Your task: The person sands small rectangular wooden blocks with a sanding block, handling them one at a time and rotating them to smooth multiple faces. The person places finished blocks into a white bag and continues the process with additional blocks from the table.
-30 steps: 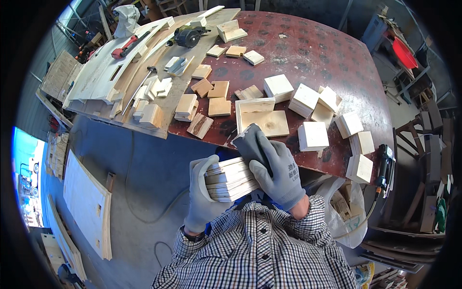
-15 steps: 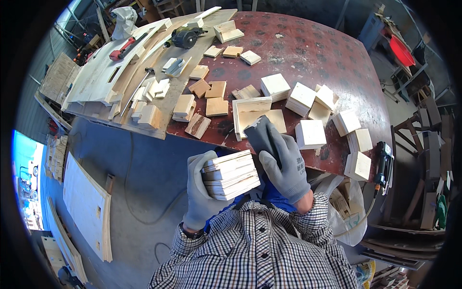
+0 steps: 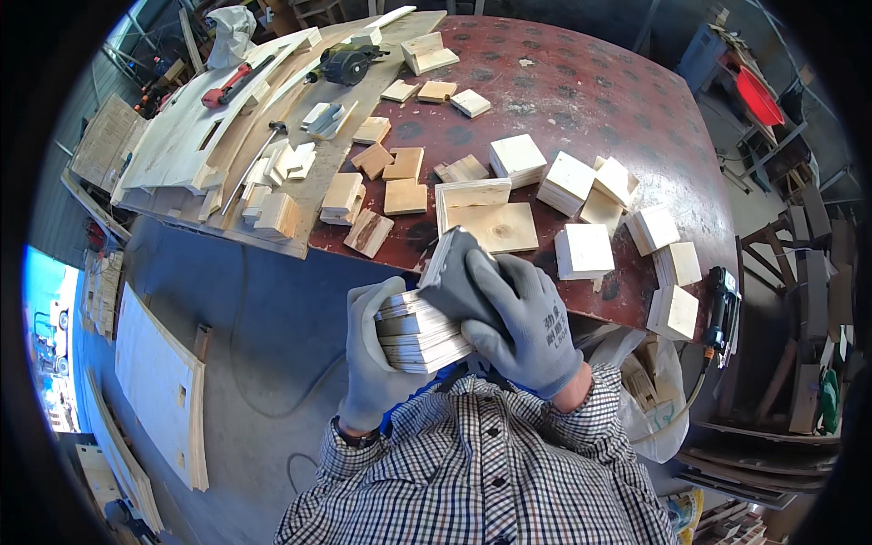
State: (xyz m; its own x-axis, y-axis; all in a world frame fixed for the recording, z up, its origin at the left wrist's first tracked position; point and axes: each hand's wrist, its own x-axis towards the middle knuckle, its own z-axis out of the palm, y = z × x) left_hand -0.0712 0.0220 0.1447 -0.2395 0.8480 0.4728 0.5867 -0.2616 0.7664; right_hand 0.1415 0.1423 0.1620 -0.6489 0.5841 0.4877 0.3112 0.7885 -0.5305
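Observation:
My left hand (image 3: 367, 354), in a grey glove, is wrapped round a stack of small plywood pieces (image 3: 413, 345), its layered edges facing me. In my gloved right hand (image 3: 531, 329) is a dark grey sanding block (image 3: 459, 280), pressed against the upper right part of the stack and hiding it. Just beyond the hands, a shallow corner-shaped wooden piece (image 3: 495, 227) lies on the red tabletop. Several pale wooden blocks (image 3: 584, 252) stand to its right, and smaller pieces (image 3: 405, 196) are scattered to its left.
A nail gun (image 3: 722, 311) with a hose sits at the right edge of the red table (image 3: 599, 100). Plywood sheets (image 3: 182, 150) at the left carry a red tool (image 3: 234, 84), a circular saw (image 3: 347, 64) and a hammer (image 3: 263, 159). A plastic bag (image 3: 668, 427) hangs below.
The sanding block has come down and left from above the stack onto it, with my right hand. My left hand and the stack have shifted slightly left.

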